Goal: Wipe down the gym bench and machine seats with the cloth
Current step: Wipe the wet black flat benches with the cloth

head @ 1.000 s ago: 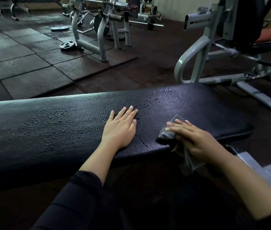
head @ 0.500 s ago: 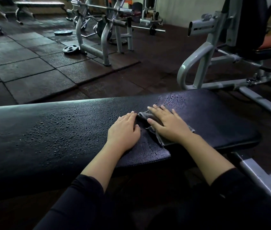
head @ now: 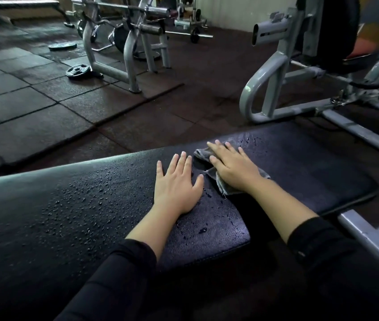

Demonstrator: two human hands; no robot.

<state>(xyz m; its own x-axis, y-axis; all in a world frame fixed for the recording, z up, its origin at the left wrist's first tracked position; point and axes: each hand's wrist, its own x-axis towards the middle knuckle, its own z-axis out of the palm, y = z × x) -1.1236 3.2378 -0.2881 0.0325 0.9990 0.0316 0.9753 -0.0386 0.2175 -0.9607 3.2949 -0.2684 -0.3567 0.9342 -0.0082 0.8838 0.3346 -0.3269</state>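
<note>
The soft, floppy cloth (head: pixel 209 156) lies on the far side of the wet bench (head: pixel 299 163), pressed flat under the right hand (head: pixel 232 166) with fingers spread, while the left hand (head: pixel 176 184) rests flat beside it.

- Our left hand (head: pixel 176 183) lies flat on the bench (head: pixel 299 172).
- Just right of it, our right hand (head: pixel 232 166) lies on the cloth (head: pixel 222 179).
- Behind the bench, a machine frame (head: pixel 267 89) stands on the floor.
</note>
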